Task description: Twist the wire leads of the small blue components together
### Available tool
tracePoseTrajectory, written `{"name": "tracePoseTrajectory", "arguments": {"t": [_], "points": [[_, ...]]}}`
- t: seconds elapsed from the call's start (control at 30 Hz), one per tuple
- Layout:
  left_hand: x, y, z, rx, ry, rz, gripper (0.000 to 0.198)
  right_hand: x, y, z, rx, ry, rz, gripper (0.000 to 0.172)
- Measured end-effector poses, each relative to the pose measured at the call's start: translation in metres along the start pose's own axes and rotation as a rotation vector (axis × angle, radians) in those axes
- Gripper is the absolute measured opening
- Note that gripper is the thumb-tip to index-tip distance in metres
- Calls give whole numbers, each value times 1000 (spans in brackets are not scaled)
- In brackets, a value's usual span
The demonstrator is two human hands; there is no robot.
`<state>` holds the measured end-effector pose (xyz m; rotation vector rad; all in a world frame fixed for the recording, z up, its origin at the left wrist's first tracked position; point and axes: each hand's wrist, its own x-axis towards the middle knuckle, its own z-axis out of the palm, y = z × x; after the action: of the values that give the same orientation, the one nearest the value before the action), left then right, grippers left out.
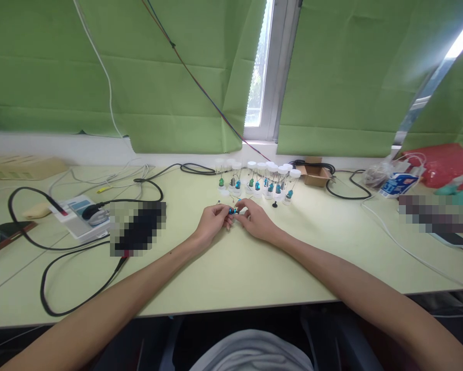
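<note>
Both my hands meet at the middle of the pale green table [231,268]. My left hand [212,222] and my right hand [256,218] pinch a small blue part [232,211] between their fingertips. Just behind them stands a row of several small clear vials with white caps [260,179], each holding a green or blue part. A small black piece [275,205] lies on the table right of my right hand.
Black cables [53,247] loop across the left side by a white device [79,215]. A small cardboard box [315,173] and more cables sit at the back right. A white carton [399,184] and a red bag [443,164] lie far right. Green curtains hang behind.
</note>
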<state>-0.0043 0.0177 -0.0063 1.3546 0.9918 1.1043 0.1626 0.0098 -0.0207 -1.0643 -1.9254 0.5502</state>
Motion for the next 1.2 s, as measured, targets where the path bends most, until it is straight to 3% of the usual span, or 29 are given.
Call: {"name": "tracePoseTrajectory", "arguments": {"t": [0.63,0.93,1.2], "points": [[3,-4,-4,57,-68,27,26,0,-4,-2,66,-39,17,15],[3,-5,-2,38,-9,22,26,0,-1,-1,17,4,2,23],[3,-5,-3,35,-25,15,24,0,2,0,62,-13,27,19]]}}
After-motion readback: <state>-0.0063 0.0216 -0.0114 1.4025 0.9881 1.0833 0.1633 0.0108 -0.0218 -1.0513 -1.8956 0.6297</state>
